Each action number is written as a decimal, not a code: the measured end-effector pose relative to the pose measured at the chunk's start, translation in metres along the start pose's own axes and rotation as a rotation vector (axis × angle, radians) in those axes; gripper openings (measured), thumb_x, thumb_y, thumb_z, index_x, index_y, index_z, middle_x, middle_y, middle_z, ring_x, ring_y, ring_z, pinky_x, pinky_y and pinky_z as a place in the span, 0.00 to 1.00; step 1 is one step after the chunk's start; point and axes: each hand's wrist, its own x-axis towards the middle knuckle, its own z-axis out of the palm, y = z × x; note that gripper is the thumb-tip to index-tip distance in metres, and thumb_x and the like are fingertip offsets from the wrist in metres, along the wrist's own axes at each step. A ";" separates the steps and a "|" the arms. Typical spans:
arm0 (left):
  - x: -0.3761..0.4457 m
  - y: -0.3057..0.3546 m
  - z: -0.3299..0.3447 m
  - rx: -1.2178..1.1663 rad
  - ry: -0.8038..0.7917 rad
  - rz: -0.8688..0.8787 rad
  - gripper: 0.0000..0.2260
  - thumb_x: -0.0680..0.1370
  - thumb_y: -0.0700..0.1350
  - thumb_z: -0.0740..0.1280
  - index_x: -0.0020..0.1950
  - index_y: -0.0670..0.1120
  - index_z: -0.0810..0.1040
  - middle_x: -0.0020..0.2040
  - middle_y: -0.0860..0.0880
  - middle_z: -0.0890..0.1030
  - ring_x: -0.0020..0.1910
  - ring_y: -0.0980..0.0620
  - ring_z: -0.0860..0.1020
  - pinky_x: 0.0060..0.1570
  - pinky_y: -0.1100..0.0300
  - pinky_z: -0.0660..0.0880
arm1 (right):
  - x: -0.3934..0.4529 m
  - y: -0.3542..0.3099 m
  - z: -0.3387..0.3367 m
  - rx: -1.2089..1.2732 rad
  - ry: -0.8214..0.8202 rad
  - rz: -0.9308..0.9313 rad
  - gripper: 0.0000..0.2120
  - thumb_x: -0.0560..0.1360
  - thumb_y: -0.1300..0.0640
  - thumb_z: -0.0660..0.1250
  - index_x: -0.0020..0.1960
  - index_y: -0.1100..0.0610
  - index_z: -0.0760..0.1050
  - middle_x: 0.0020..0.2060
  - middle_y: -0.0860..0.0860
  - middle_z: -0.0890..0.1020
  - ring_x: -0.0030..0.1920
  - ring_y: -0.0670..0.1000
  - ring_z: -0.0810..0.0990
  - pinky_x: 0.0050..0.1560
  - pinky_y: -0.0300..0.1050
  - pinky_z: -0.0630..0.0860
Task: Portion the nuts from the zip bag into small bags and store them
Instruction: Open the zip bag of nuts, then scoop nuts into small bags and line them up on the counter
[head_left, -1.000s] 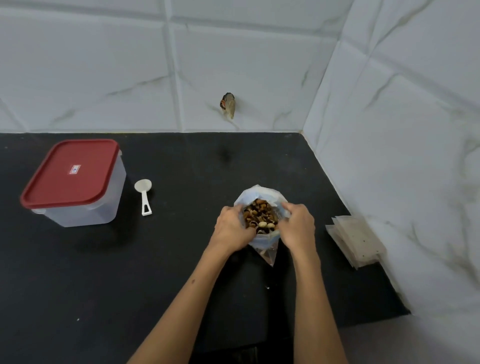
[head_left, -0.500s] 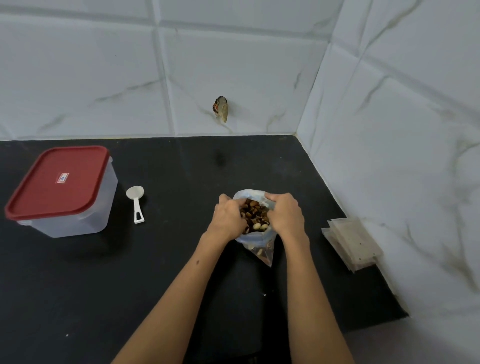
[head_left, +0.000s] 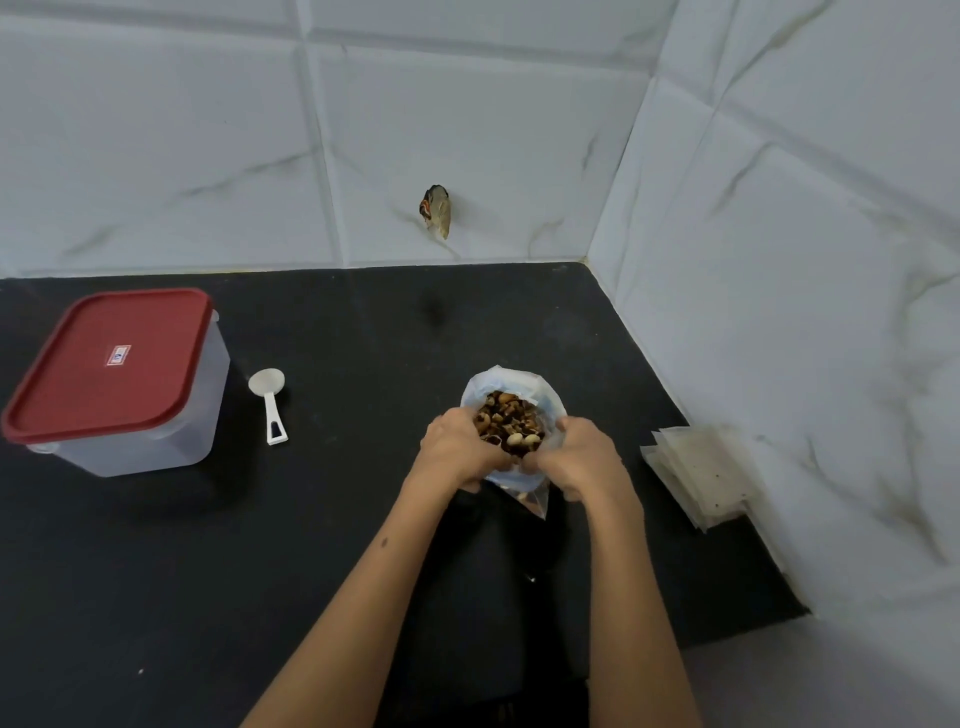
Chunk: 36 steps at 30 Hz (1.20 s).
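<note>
The zip bag (head_left: 511, 387) stood upright on the black counter (head_left: 332, 519), near the middle and a little toward the right-hand wall, its mouth pulled wide open. Mixed nuts (head_left: 509, 423), brown, dark and a few pale ones, filled it close to the top. The left hand (head_left: 457, 454) gripped the bag's left rim, fingers curled round the plastic, and the right hand (head_left: 584, 460) gripped the right rim in the same way; the two hands nearly met at the near edge of the opening. A clear corner of the bag poked out below the hands, pointing toward the person.

To the right, just beside the marbled white wall (head_left: 805, 312), a stack of small bags (head_left: 701, 475) lay flat on the counter, fanned slightly, well apart from the zip bag. To the left lay a white plastic scoop (head_left: 270, 402), bowl away from the person and handle toward them. Further left stood a translucent storage box (head_left: 156, 415) with its red lid (head_left: 111, 358) closed on top; a small label sat in the middle of the lid, too small to read. On the back wall, above the counter, something small, brownish and crumpled (head_left: 436, 210) stuck out; I could not tell what it was
</note>
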 end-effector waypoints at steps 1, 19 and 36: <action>-0.001 0.000 0.001 -0.012 0.003 -0.006 0.27 0.70 0.40 0.74 0.68 0.44 0.71 0.53 0.46 0.74 0.48 0.47 0.81 0.46 0.52 0.82 | -0.002 0.000 0.000 0.001 0.005 0.028 0.26 0.67 0.56 0.73 0.62 0.56 0.71 0.54 0.54 0.76 0.53 0.54 0.78 0.53 0.50 0.79; -0.036 -0.055 -0.018 -0.388 0.393 0.147 0.10 0.78 0.46 0.66 0.59 0.47 0.78 0.50 0.53 0.79 0.47 0.60 0.76 0.46 0.67 0.71 | -0.030 0.005 0.006 0.364 0.430 -0.251 0.15 0.75 0.56 0.68 0.61 0.52 0.76 0.57 0.49 0.79 0.55 0.46 0.77 0.52 0.41 0.75; -0.044 -0.143 -0.114 -0.813 0.569 -0.037 0.12 0.83 0.54 0.55 0.43 0.53 0.72 0.44 0.55 0.75 0.51 0.54 0.74 0.56 0.57 0.69 | -0.018 -0.148 0.180 0.410 -0.034 -0.376 0.08 0.75 0.60 0.67 0.53 0.58 0.81 0.47 0.52 0.83 0.45 0.47 0.79 0.47 0.37 0.73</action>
